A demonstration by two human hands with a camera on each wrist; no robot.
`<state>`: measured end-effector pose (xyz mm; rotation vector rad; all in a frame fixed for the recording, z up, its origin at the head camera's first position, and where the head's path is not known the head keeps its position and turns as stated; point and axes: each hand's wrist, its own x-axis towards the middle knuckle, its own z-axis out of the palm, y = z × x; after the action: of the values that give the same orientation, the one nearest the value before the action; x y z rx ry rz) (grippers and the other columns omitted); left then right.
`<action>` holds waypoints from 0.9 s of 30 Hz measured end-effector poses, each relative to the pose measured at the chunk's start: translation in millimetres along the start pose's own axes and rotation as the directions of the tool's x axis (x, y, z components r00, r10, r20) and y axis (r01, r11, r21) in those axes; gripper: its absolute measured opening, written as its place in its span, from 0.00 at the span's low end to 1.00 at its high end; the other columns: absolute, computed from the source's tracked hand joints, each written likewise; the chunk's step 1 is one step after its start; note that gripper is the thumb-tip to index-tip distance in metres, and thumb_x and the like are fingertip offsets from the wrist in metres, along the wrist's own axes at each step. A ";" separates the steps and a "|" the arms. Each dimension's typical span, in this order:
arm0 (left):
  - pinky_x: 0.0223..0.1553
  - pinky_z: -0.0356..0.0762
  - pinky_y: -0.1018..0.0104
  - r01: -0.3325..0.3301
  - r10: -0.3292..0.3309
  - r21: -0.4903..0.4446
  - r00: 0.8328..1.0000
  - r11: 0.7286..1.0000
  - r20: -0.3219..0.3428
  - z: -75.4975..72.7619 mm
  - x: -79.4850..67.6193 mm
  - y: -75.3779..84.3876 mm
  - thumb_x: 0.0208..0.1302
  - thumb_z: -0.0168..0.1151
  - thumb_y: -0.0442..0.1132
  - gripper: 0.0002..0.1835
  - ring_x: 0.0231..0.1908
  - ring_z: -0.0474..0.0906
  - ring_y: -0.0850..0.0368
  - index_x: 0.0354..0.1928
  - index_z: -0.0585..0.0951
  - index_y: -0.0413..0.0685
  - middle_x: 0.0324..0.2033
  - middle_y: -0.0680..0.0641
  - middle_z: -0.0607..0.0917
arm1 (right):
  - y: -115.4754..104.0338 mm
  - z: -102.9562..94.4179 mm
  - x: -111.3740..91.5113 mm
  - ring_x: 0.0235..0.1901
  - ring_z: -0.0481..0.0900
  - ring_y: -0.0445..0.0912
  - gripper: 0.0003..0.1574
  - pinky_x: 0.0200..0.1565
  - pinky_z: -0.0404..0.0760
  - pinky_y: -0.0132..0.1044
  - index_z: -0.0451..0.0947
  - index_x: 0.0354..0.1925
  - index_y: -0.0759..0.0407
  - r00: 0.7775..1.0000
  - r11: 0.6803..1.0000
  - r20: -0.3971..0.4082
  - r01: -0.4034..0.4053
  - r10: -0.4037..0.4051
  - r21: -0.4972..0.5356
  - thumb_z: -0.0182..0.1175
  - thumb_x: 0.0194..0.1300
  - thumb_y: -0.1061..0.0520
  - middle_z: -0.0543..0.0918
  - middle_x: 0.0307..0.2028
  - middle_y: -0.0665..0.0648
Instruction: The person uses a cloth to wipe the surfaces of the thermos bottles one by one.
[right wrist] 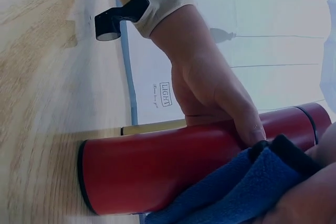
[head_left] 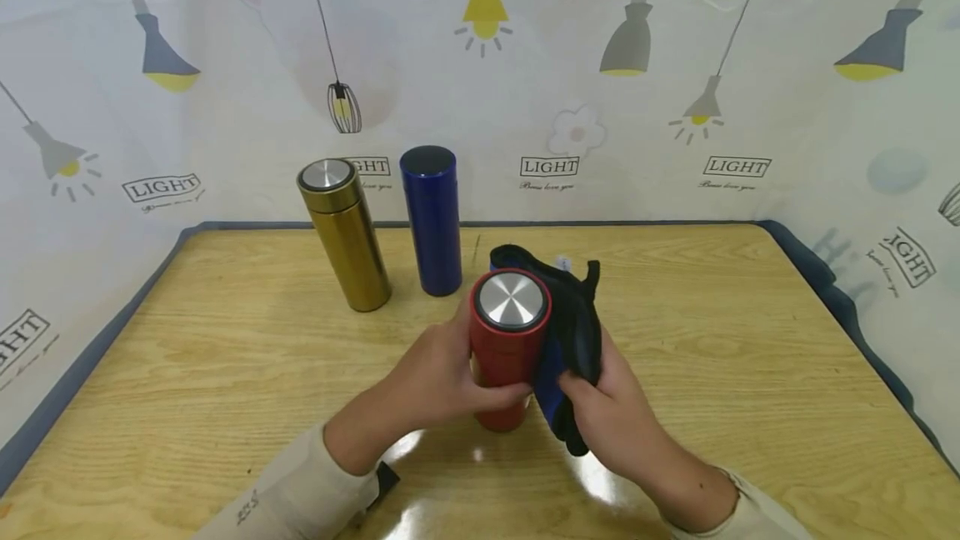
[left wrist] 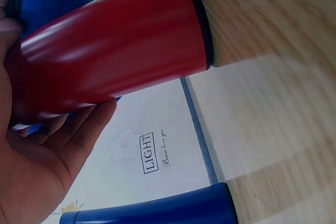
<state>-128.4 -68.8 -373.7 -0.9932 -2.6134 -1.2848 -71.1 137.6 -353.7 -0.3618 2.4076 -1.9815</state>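
My left hand (head_left: 442, 373) grips a red thermos bottle (head_left: 510, 357) with a black-rimmed silver lid, its thumb across the front. The bottle stands nearly upright; whether its base touches the table I cannot tell. In my right hand (head_left: 618, 415) is a folded cloth (head_left: 577, 315), black on one side and fuzzy blue on the other, with a small black loop. The right thumb pinches it. Its blue side (right wrist: 226, 192) lies against the red bottle in the right wrist view. Part of the right hand's fingers is hidden behind the cloth.
A gold thermos bottle (head_left: 348, 248) and a blue thermos bottle (head_left: 433, 232) stand farther back on the wooden table (head_left: 202, 373), left of the red one. A white sheet printed with lamps (head_left: 652, 123) hangs behind the table and at both sides.
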 end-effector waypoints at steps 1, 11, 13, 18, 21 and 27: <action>0.47 0.82 0.64 0.002 -0.002 -0.004 1.000 1.000 0.001 0.1 0.2 0.1 0.44 0.82 0.52 0.56 0.44 0.83 0.64 0.72 0.56 0.59 0.53 0.56 0.84 | -2.0 -0.2 -0.9 0.60 0.75 0.45 0.40 0.58 0.77 0.29 0.59 0.72 0.56 1.000 1.000 -0.024 -0.017 0.017 0.002 0.46 0.64 0.74 0.73 0.65 0.61; 0.47 0.82 0.65 0.016 -0.016 -0.036 1.000 0.999 0.005 1.2 0.3 -0.3 0.45 0.81 0.51 0.54 0.42 0.82 0.66 0.71 0.56 0.61 0.51 0.58 0.85 | -26.0 0.8 -1.9 0.56 0.80 0.41 0.23 0.57 0.80 0.30 0.70 0.65 0.63 0.966 0.971 -0.182 0.208 -0.185 0.116 0.52 0.74 0.66 0.81 0.57 0.55; 0.48 0.82 0.65 0.017 -0.016 -0.048 1.000 0.999 0.005 1.1 0.1 -0.9 0.45 0.81 0.50 0.54 0.42 0.82 0.67 0.71 0.56 0.63 0.51 0.58 0.85 | -30.6 2.4 1.4 0.56 0.79 0.42 0.23 0.58 0.79 0.30 0.70 0.65 0.65 0.952 0.953 -0.168 0.279 -0.257 0.120 0.50 0.74 0.68 0.81 0.57 0.55; 0.51 0.82 0.64 0.029 -0.027 -0.068 0.999 0.997 0.031 0.5 -0.6 -1.3 0.47 0.81 0.49 0.53 0.46 0.83 0.67 0.71 0.55 0.65 0.51 0.59 0.85 | -40.7 6.6 9.4 0.55 0.77 0.44 0.27 0.59 0.76 0.30 0.71 0.66 0.64 0.910 0.915 -0.132 0.401 -0.392 0.047 0.49 0.71 0.73 0.81 0.57 0.56; 0.51 0.82 0.63 0.021 -0.020 -0.038 0.999 0.999 0.034 0.2 -0.3 -2.0 0.48 0.80 0.50 0.53 0.46 0.83 0.66 0.71 0.56 0.62 0.50 0.58 0.86 | -44.7 8.7 14.4 0.64 0.74 0.48 0.33 0.67 0.71 0.34 0.70 0.68 0.61 0.871 0.875 -0.090 0.478 -0.483 -0.073 0.50 0.67 0.76 0.78 0.63 0.56; 0.56 0.81 0.61 -0.053 0.052 0.036 0.998 0.998 0.030 0.6 0.8 -4.4 0.49 0.80 0.52 0.50 0.54 0.82 0.60 0.72 0.61 0.55 0.57 0.52 0.83 | -46.9 10.6 21.3 0.71 0.68 0.57 0.40 0.76 0.58 0.54 0.72 0.66 0.63 0.713 0.641 0.033 0.649 -0.701 -0.410 0.50 0.53 0.76 0.77 0.65 0.59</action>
<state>-131.5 -69.9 -376.9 -1.0756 -2.6036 -1.2154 -82.0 115.2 -307.4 -1.3857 3.0721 -1.6804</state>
